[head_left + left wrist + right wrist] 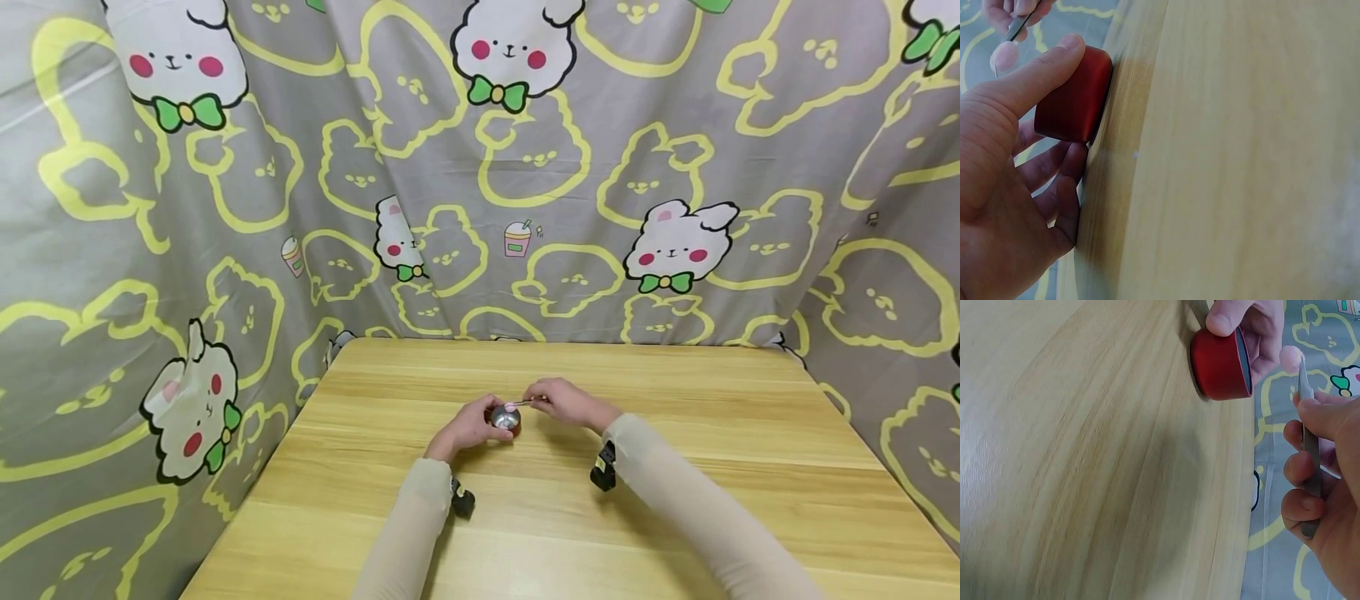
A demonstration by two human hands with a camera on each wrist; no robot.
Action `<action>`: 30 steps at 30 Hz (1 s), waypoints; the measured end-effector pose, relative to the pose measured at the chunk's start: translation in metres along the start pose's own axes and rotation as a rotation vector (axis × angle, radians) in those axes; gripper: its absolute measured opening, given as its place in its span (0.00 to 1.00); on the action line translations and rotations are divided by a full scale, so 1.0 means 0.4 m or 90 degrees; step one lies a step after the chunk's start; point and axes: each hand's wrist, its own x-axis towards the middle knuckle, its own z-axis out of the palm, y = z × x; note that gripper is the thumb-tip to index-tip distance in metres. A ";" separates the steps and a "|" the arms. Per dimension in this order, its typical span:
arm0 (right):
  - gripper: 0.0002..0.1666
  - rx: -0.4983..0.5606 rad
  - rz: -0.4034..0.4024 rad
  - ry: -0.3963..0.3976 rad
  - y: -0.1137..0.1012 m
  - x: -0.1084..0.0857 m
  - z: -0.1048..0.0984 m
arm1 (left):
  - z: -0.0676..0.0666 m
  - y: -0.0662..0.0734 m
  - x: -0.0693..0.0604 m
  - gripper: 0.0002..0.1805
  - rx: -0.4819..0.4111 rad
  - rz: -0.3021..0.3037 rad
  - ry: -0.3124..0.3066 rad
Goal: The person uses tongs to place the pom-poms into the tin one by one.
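A small round red tin [1217, 367] with a silvery inside stands on the wooden table. My left hand [472, 423] grips it from the left, thumb on the near side and fingers round the far side. In my right hand [561, 402] is a pair of metal tweezers [1310, 456], pinched between thumb and fingers. Their tips hold a fuzzy pink ball [1290, 359], like a pompom. From the head view the ball appears over the tin's far rim; the right wrist view shows it above the tin, apart from it. What lies inside the tin is too small to tell.
The light wooden table [675, 392] reaches to a grey curtain [465, 183] with cartoon figures, which hangs along the back and both sides. A black wrist device [462, 498] sits under the left wrist, another [603, 468] under the right.
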 end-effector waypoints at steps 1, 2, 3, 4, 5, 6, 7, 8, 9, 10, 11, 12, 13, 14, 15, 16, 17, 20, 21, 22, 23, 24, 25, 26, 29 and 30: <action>0.09 0.000 0.004 -0.004 -0.002 0.001 0.002 | 0.000 0.001 0.000 0.25 0.001 0.001 0.000; 0.10 0.002 0.009 -0.009 -0.004 0.003 0.004 | 0.000 0.002 -0.001 0.25 0.002 0.000 0.000; 0.10 0.004 0.014 -0.012 -0.005 0.005 0.006 | 0.000 0.002 -0.001 0.25 0.003 0.000 0.001; 0.10 0.004 0.020 -0.015 -0.006 0.006 0.008 | 0.000 0.003 -0.001 0.25 0.004 0.001 0.001; 0.09 0.005 0.020 -0.016 -0.006 0.007 0.010 | 0.000 0.003 -0.001 0.25 0.004 0.002 0.001; 0.09 0.006 0.019 -0.017 -0.007 0.007 0.012 | 0.000 0.002 -0.001 0.25 0.005 0.002 0.001; 0.09 0.008 0.017 -0.018 -0.007 0.008 0.013 | 0.000 0.002 -0.001 0.25 0.006 0.003 0.001; 0.09 0.008 0.013 -0.019 -0.008 0.009 0.015 | 0.001 0.002 -0.001 0.26 0.006 0.004 0.002; 0.09 0.006 0.009 -0.019 -0.008 0.010 0.016 | 0.001 0.001 -0.001 0.26 0.005 0.006 0.002; 0.09 0.004 0.006 -0.020 -0.008 0.010 0.017 | 0.001 0.001 -0.001 0.26 0.002 0.007 0.001; 0.09 0.002 0.002 -0.020 -0.008 0.010 0.018 | 0.001 0.002 -0.001 0.26 0.002 0.008 0.001; 0.09 0.001 0.000 -0.019 -0.007 0.010 0.019 | 0.001 0.002 -0.001 0.26 0.002 0.009 0.002; 0.09 0.001 -0.001 -0.018 -0.006 0.010 0.020 | 0.001 0.003 -0.001 0.26 0.002 0.010 0.003; 0.09 -0.002 -0.002 -0.017 -0.005 0.009 0.022 | 0.001 0.003 0.000 0.26 0.001 0.010 0.004; 0.09 -0.001 -0.002 -0.015 -0.004 0.009 0.023 | 0.001 0.002 0.000 0.26 0.000 0.010 0.004; 0.08 0.000 -0.002 -0.014 -0.002 0.009 0.025 | 0.000 0.003 0.000 0.26 -0.001 0.009 0.005; 0.08 0.000 -0.002 -0.013 0.000 0.009 0.027 | 0.001 0.002 0.001 0.26 -0.002 0.009 0.005; 0.08 0.000 0.003 -0.011 0.007 0.009 0.035 | 0.001 0.000 0.002 0.26 -0.008 0.008 0.005; 0.08 0.002 0.008 -0.011 0.009 0.009 0.037 | 0.001 0.000 0.002 0.26 -0.009 0.009 0.005; 0.08 0.002 0.014 -0.012 0.012 0.009 0.039 | 0.001 0.000 0.002 0.26 -0.010 0.010 0.005; 0.08 0.004 0.023 -0.015 0.013 0.008 0.041 | 0.001 0.000 0.001 0.26 -0.010 0.011 0.005; 0.08 0.007 0.032 -0.017 0.015 0.008 0.042 | 0.000 0.001 0.001 0.26 -0.009 0.011 0.004; 0.08 0.008 0.040 -0.019 0.016 0.007 0.043 | 0.000 0.000 0.001 0.26 -0.008 0.011 0.004; 0.08 0.011 0.045 -0.020 0.017 0.007 0.043 | 0.000 0.000 0.000 0.26 -0.007 0.011 0.004; 0.07 0.013 0.058 -0.022 0.018 0.004 0.044 | -0.001 -0.002 0.001 0.27 -0.003 0.007 0.002; 0.07 0.012 0.058 -0.022 0.019 0.003 0.044 | 0.000 -0.003 0.002 0.27 -0.001 0.006 0.002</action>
